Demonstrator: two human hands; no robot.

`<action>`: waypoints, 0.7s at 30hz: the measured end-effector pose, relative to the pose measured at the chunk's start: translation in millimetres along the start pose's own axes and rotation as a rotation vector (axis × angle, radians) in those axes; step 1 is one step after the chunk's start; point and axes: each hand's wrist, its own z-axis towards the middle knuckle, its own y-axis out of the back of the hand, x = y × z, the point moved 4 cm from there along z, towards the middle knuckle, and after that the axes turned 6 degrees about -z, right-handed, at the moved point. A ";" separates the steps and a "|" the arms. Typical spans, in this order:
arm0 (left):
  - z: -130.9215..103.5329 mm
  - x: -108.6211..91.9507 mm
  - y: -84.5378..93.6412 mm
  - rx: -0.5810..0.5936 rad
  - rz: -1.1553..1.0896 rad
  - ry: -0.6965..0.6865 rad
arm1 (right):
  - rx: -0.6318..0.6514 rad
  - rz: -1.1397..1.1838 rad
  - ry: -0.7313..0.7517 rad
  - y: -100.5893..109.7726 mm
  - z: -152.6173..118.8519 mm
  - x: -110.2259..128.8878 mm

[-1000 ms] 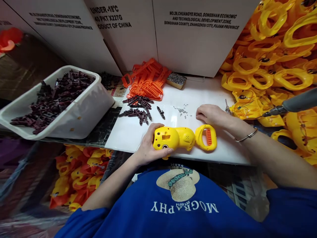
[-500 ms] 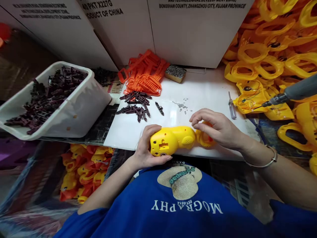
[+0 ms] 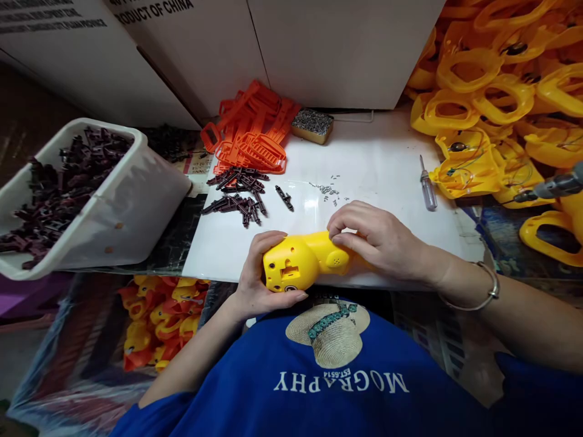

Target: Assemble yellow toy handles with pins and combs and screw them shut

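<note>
My left hand (image 3: 262, 270) is wrapped around the rounded end of a yellow plastic toy (image 3: 298, 262), thumb on the near side. A cut-out, small screw holes and a round patch of speaker holes show on its upper face. My right hand (image 3: 371, 240) is closed in a pinch at the toy's narrower part, thumb and forefinger touching its surface. Anything between those fingertips is too small to make out. Loose screws (image 3: 328, 189) lie on the white board beyond the hands. Dark brown plastic parts (image 3: 241, 194) lie to the left, with a single one (image 3: 285, 198) apart.
Orange plastic frames (image 3: 255, 130) and a small box of screws (image 3: 313, 125) stand at the back. A white tub (image 3: 150, 200) of dark parts is left. On the right are a screwdriver (image 3: 428, 187), yellow shells (image 3: 469, 164) and a hanging power driver (image 3: 555, 185). Yellow-orange toys (image 3: 159, 321) fill a crate below.
My right hand has moved left from beyond the toy's right end onto its narrow part, fingers pinched down. My left hand keeps its hold. The view has shifted a little.
</note>
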 end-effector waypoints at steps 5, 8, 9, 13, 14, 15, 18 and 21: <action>-0.5 1.2 0.1 -0.001 0.004 0.003 | 0.023 0.056 -0.119 -0.4 3.2 -0.4; 0.1 2.8 -0.2 -0.005 -0.009 0.027 | 0.004 0.156 -0.219 11.1 6.0 -9.8; 0.5 3.3 -0.5 -0.002 -0.014 0.039 | -0.031 0.172 -0.266 17.0 7.6 -17.5; 1.8 4.1 -1.8 0.009 -0.055 0.090 | -0.211 0.007 -0.429 37.0 16.1 -62.0; 1.9 4.1 -1.9 0.008 -0.066 0.103 | -0.175 -0.052 -0.453 36.0 18.9 -73.0; 1.9 4.1 -1.8 0.002 -0.074 0.116 | -0.117 -0.100 -0.472 33.0 21.6 -82.7; 1.5 4.5 -0.9 -0.006 -0.082 0.156 | 0.048 -0.214 -0.465 20.7 27.8 -100.5; 1.3 5.1 0.3 0.003 -0.087 0.185 | 0.124 -0.286 -0.336 14.0 32.4 -103.8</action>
